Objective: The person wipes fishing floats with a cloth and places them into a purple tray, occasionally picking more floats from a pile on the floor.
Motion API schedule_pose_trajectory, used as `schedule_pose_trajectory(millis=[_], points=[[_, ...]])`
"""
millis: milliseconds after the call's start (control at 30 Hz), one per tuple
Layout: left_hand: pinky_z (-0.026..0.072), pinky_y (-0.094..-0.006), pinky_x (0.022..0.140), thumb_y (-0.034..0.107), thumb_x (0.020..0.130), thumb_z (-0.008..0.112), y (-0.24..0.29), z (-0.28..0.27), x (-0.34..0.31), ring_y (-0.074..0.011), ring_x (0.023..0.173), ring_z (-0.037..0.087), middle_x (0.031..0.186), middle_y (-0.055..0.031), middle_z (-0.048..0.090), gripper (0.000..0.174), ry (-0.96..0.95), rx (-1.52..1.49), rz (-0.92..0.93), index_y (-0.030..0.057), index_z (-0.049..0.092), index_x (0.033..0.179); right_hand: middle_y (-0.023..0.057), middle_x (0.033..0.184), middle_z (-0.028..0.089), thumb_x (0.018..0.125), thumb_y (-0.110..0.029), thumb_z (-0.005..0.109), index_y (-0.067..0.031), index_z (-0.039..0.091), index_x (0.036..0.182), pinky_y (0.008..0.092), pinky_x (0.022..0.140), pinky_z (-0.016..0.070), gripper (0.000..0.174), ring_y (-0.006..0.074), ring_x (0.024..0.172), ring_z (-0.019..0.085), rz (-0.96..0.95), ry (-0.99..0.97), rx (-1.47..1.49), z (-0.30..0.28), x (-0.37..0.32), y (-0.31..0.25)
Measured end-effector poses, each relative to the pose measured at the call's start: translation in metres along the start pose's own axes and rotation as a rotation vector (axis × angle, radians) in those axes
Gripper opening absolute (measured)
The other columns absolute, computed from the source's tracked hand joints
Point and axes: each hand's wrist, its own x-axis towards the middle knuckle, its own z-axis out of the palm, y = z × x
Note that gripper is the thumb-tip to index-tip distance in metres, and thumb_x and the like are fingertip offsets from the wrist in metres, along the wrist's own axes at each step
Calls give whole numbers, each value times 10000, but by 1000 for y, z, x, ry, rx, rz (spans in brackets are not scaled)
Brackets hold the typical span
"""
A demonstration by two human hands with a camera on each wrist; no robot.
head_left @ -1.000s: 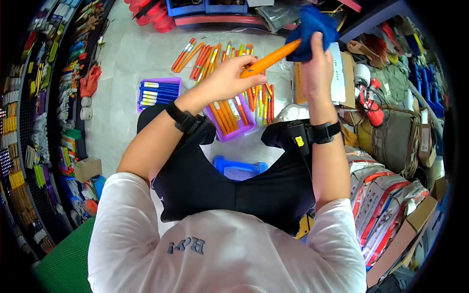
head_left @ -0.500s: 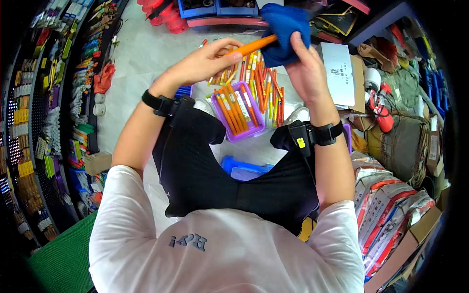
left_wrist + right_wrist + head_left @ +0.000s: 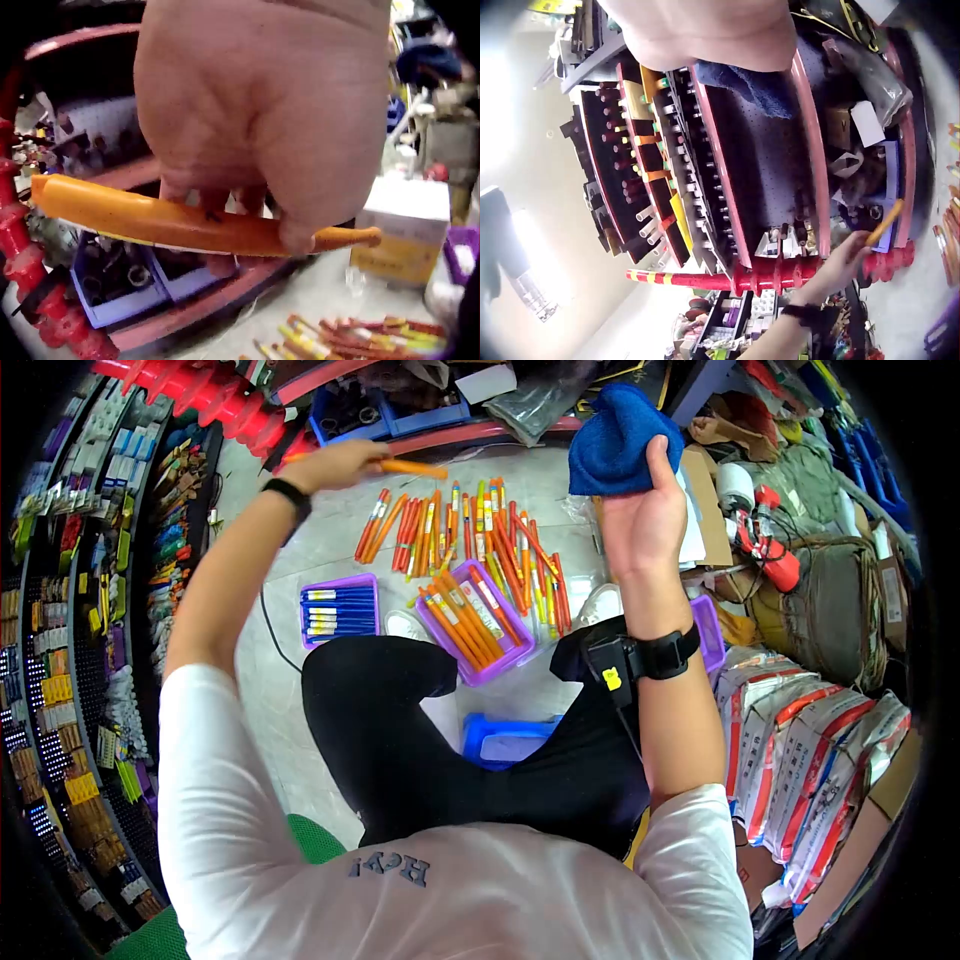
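In the head view my left hand point(image 3: 345, 465), raised at the upper left, pinches an orange marker-like stick point(image 3: 415, 468). The left wrist view shows the orange stick point(image 3: 150, 217) held across the fingers of my left hand point(image 3: 259, 112), with the thumb over it. Raised at the upper right, my right hand point(image 3: 648, 525) holds a blue cloth point(image 3: 622, 445), thumb on its front; the other fingers are hidden. The cloth point(image 3: 746, 86) hangs beyond the right hand point(image 3: 705, 34) in the right wrist view. Cloth and stick are apart.
Orange, red and yellow sticks point(image 3: 505, 545) lie on the floor. A purple basket point(image 3: 480, 676) holds orange ones, another purple basket point(image 3: 375, 600) blue ones. A blue stool or bin point(image 3: 480, 735) stands between the legs. A red spiral object point(image 3: 215, 405) and shelves point(image 3: 60, 690) flank the left.
The orange stick has come away from the blue cloth and moved left with my left hand. My right hand still holds the cloth, and the head view has shifted.
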Motion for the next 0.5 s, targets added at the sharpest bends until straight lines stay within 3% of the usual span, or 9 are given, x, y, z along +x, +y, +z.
schedule_pose_trajectory(millis=[100, 167, 233, 367, 433, 500], points=[[491, -426, 784, 163, 867, 535, -11, 90, 43, -294, 916, 636, 935, -123, 658, 157, -224, 290, -13, 130, 628, 988, 44, 1187, 608, 994, -300, 415, -35, 568, 1213, 336, 936, 434, 376, 176, 1071, 570, -1, -11, -21, 4, -4, -3], [503, -439, 770, 201, 873, 516, 35, 143, 67, -288, 900, 646, 899, -77, 668, 155, -404, 493, -4, 181, 649, 949, 47, 1189, 608, 990, -303, 421, -35, 568, 1215, 340, 937, 433, 380, 180, 1070, 571, 4, -12, -31, 10, -7, -9], [493, -428, 759, 194, 813, 589, 65, 211, 74, -270, 892, 633, 920, -52, 650, 154, -418, 385, 196, 200, 654, 953, 61, 1197, 608, 981, -323, 428, -40, 555, 1237, 362, 948, 431, 402, 187, 1084, 569, 30, 36, -54, 9, -4, -14], [441, -396, 861, 201, 800, 624, 111, 333, 62, -225, 1048, 577, 1023, -3, 637, 164, -352, 167, 260, 212, 644, 963, 103, 1309, 531, 987, -312, 375, -16, 484, 1302, 427, 1031, 380, 446, 261, 1201, 505, 28, 10, -95, 10, 0, -20], [441, -386, 858, 200, 797, 632, 133, 353, 64, -217, 1054, 573, 1042, -1, 630, 186, -515, 278, 258, 222, 644, 982, 142, 1377, 453, 988, -295, 354, 26, 403, 1351, 454, 1089, 304, 486, 303, 1267, 434, 84, 20, -79, 15, 0, -18], [435, -376, 857, 217, 799, 631, 151, 367, 65, -199, 1050, 568, 1050, 16, 617, 146, -612, 379, 227, 245, 654, 941, 156, 1400, 422, 991, -288, 345, 43, 372, 1364, 457, 1101, 281, 500, 302, 1294, 402, 109, 26, -84, 15, -1, -14]])
